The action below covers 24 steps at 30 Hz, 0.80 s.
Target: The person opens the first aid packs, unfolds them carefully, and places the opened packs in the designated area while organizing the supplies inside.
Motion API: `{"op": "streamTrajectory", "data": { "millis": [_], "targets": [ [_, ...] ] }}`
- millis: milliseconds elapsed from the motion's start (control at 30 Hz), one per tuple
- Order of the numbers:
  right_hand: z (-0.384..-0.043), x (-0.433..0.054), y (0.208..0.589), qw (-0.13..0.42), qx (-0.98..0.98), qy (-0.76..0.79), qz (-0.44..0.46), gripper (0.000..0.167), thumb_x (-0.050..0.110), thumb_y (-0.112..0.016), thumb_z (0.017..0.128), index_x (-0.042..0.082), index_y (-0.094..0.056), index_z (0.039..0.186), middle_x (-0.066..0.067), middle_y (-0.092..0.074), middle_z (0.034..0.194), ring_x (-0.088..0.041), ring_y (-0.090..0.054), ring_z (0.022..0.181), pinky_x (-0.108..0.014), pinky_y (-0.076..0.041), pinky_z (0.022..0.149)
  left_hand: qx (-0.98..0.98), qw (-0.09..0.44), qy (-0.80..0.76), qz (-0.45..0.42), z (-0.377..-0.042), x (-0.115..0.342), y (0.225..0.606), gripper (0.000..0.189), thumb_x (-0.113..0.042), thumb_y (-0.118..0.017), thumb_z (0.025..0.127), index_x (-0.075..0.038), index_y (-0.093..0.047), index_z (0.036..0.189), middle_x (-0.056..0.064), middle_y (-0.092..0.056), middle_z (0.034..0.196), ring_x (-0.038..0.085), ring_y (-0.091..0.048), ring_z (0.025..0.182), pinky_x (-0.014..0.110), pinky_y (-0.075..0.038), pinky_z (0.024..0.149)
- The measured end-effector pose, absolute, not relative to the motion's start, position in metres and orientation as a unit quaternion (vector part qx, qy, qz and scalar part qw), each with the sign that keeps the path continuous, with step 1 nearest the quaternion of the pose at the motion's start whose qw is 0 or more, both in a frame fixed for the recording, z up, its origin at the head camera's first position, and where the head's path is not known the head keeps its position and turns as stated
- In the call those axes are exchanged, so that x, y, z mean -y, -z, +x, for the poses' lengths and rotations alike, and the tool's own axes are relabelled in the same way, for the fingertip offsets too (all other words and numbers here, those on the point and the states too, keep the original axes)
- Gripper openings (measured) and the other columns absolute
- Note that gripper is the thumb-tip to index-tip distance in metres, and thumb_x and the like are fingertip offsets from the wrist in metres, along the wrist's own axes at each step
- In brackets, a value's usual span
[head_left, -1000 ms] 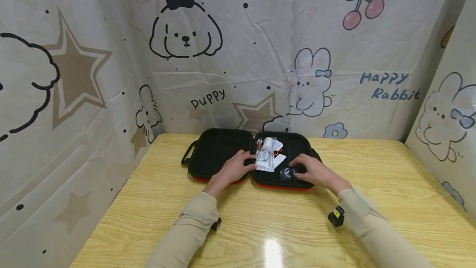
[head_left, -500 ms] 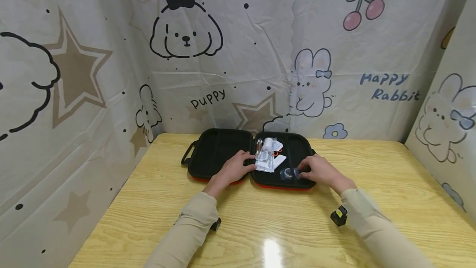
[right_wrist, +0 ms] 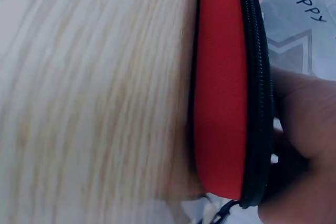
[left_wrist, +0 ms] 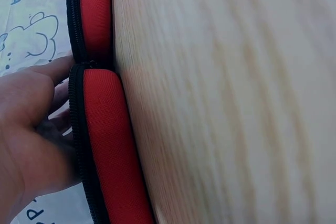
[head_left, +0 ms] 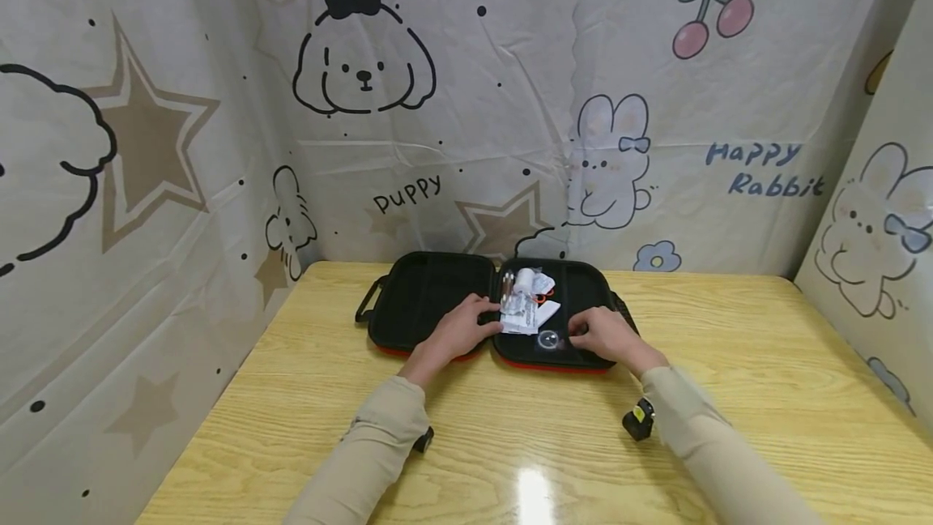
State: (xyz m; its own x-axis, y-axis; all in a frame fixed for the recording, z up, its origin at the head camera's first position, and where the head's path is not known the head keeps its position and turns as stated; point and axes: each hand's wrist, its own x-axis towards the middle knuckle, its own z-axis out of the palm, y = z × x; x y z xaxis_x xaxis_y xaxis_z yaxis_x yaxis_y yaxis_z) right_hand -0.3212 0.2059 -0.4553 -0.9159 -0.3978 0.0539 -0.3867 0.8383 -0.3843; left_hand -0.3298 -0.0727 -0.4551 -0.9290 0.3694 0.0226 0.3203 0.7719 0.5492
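Note:
An open zip case [head_left: 583, 282], black inside and red outside, lies spread in two halves on the table. White packets [head_left: 519, 322], a white roll [head_left: 524, 280] and something orange [head_left: 542, 296] sit in its right half near the hinge. My left hand [head_left: 459, 329] rests over the middle of the case, its fingertips by the packets' left edge; in the left wrist view it reaches behind the red side wall [left_wrist: 107, 114]. With my right hand [head_left: 608, 333] I pinch the edge of a small clear packet [head_left: 548, 339] with a ring shape in it. In the right wrist view those fingertips are hidden.
The wooden table [head_left: 510, 436] extends around the case. The left half [head_left: 430, 290] shows a bare black lining, with a carry handle [head_left: 369, 300] at its outer side. A printed curtain [head_left: 466, 104] hangs behind the table and along both sides.
My right hand shifts right, then comes back left and draws the clear packet toward the white packets. My left hand stays where it is.

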Motion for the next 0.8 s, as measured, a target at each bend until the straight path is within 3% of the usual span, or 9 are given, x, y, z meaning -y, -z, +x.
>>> {"op": "streamTrajectory", "data": {
  "millis": [233, 400, 800],
  "targets": [
    [-0.324, -0.211, 0.459, 0.021, -0.944, 0.217, -0.247, 0.007, 0.011, -0.069, 0.089, 0.008, -0.075, 0.091, -0.006, -0.073, 0.095, -0.015, -0.057, 0.084, -0.036, -0.048, 0.078, -0.938, 0.044, -0.291, 0.184, -0.331, 0.074, 0.456, 0.046, -0.037, -0.062, 0.098, -0.017, -0.059, 0.140, 0.011, -0.048, 0.146, 0.028, -0.047, 0.136, 0.044, -0.040, 0.111],
    [-0.322, -0.215, 0.454, 0.005, -0.950, 0.216, -0.225, 0.014, 0.009, -0.069, 0.087, 0.002, -0.075, 0.097, -0.009, -0.073, 0.094, -0.018, -0.062, 0.086, -0.042, -0.052, 0.081, -0.936, 0.045, -0.294, 0.186, -0.331, 0.074, 0.458, 0.047, -0.037, -0.061, 0.098, -0.017, -0.058, 0.141, 0.010, -0.048, 0.147, 0.028, -0.047, 0.136, 0.045, -0.041, 0.110],
    [-0.322, -0.217, 0.436, -0.056, -0.951, 0.239, -0.186, 0.011, 0.011, -0.069, 0.089, 0.005, -0.076, 0.095, -0.007, -0.066, 0.088, -0.018, -0.058, 0.080, -0.039, -0.048, 0.075, -0.935, 0.046, -0.301, 0.181, -0.331, 0.075, 0.458, 0.047, -0.037, -0.062, 0.098, -0.017, -0.058, 0.140, 0.010, -0.049, 0.146, 0.029, -0.049, 0.134, 0.044, -0.041, 0.109]
  ]
}}
